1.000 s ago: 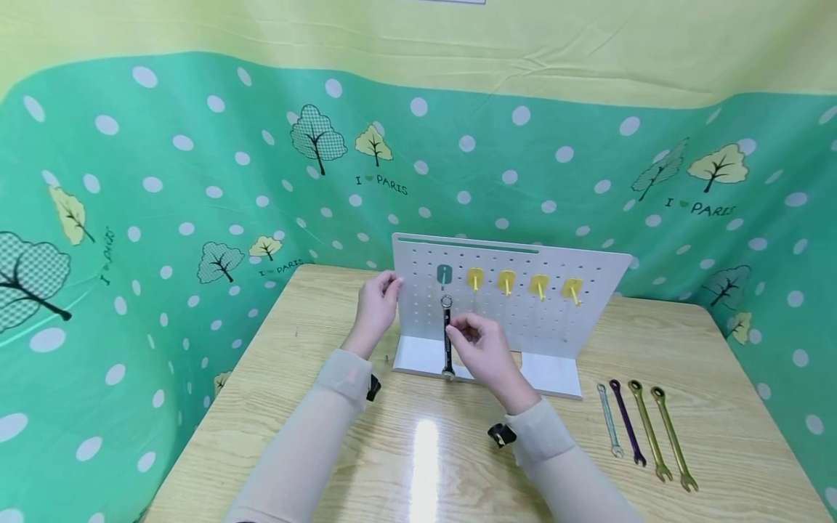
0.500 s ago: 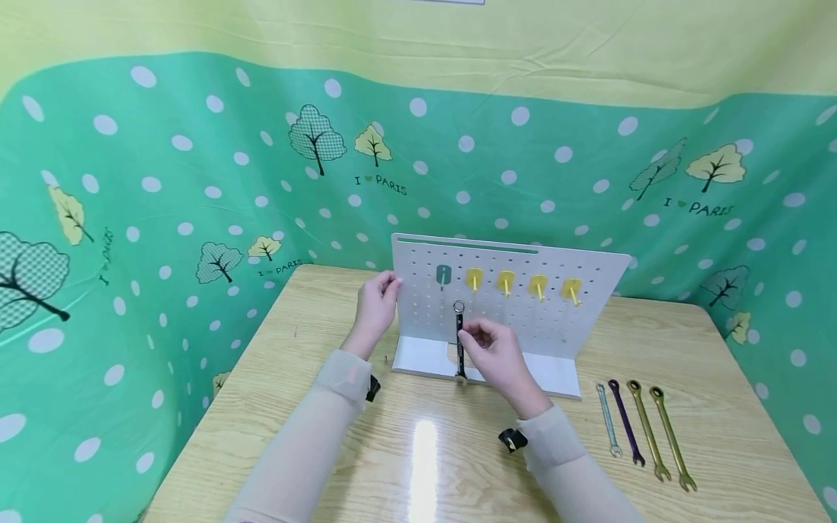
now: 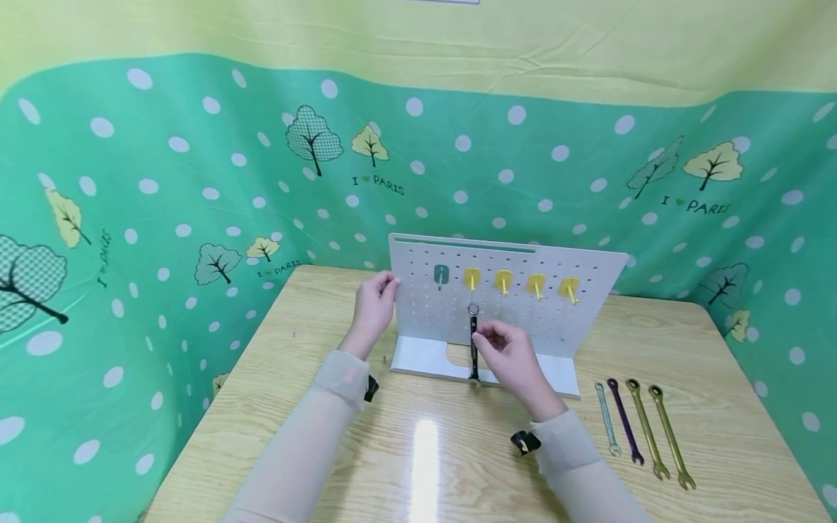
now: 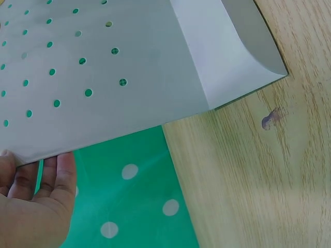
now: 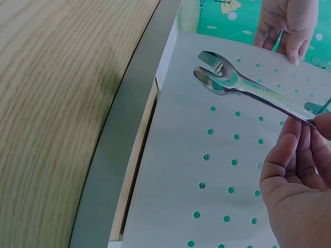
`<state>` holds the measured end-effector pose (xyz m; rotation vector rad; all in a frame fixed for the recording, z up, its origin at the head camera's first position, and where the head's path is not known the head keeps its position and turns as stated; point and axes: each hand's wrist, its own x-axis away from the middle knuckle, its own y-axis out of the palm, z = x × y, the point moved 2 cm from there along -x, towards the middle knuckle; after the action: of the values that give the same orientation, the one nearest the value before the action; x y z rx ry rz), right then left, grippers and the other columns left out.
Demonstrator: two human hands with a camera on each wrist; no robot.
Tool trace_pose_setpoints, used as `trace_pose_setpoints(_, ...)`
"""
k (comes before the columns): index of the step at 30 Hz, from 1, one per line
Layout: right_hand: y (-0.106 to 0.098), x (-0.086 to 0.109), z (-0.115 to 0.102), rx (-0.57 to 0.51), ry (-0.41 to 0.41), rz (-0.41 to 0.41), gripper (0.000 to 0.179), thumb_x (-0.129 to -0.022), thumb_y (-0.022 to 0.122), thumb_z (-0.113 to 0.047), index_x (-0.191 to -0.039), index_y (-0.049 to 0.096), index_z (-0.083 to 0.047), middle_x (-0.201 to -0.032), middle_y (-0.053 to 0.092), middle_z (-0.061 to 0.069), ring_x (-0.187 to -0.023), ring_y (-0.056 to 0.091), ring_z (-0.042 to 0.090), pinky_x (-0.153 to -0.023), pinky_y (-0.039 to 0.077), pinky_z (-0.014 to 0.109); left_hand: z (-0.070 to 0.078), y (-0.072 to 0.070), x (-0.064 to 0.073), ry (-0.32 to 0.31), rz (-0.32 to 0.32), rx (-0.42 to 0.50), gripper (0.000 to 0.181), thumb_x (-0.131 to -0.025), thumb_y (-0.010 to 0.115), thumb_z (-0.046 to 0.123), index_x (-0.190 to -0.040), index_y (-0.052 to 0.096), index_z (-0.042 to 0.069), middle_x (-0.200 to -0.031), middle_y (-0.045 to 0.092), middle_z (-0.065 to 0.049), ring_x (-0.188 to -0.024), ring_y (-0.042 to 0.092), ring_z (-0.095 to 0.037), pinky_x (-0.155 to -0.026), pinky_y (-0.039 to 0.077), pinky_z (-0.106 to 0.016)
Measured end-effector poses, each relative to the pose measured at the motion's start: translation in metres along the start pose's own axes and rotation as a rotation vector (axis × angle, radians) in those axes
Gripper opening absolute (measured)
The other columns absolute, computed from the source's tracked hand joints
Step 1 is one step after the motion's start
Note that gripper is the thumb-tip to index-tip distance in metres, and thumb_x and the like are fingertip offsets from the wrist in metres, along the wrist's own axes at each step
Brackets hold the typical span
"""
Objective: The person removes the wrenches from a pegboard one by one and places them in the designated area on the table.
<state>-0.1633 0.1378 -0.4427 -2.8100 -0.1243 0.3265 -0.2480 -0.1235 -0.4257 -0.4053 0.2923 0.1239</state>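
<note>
My right hand (image 3: 513, 359) pinches a dark combination wrench (image 3: 474, 349) between thumb and fingertips. The wrench stands nearly upright before the white pegboard (image 3: 418, 312), ring end up, below the leftmost yellow hook (image 3: 472, 279). In the right wrist view the chrome open end (image 5: 220, 75) juts out past the fingers, apart from the board. My left hand (image 3: 374, 312) grips the board's left side edge; in the left wrist view its fingers (image 4: 63, 175) lie at that edge. A green hook (image 3: 441, 274) sits left of the yellow ones, with nothing on it.
Several wrenches lie side by side on the wooden table (image 3: 314, 450) at the right: a silvery one (image 3: 608, 420), a purple one (image 3: 625, 421) and two gold ones, one of them outermost (image 3: 672, 436). A green dotted curtain (image 3: 196, 174) hangs behind the pegboard.
My right hand has moved to the right with the wrench, from below the green hook to below the first yellow hook. The left hand stays on the board's edge.
</note>
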Motion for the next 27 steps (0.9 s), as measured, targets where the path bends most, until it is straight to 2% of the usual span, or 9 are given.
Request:
trace_pose_setpoints(12,-0.014,0.003,0.009,-0.004,0.026,0.021,0.017,-0.099,0.069,-0.014,-0.106,0.072,0.001,-0.095,0.067,0.010,-0.083,0.060,0.026,-0.070,0.053,0.025,0.000,0.000,0.000,-0.019,-0.012,0.017,0.017,-0.106,0.056,0.011,-0.102,0.067,-0.001,-0.092,0.069,-0.014,-0.080,0.063,-0.026,-0.071,0.056,-0.039)
trace_pose_setpoints(27,-0.024,0.007,0.014,0.019,0.032,0.067,0.011,-0.098,0.069,-0.008,-0.102,0.071,0.002,-0.093,0.067,0.010,-0.082,0.061,0.026,-0.071,0.053,0.025,0.000,0.000,0.000,0.003,-0.009,0.020,0.017,-0.106,0.056,0.011,-0.100,0.067,-0.001,-0.085,0.066,-0.012,-0.073,0.059,-0.025,-0.063,0.051,-0.032)
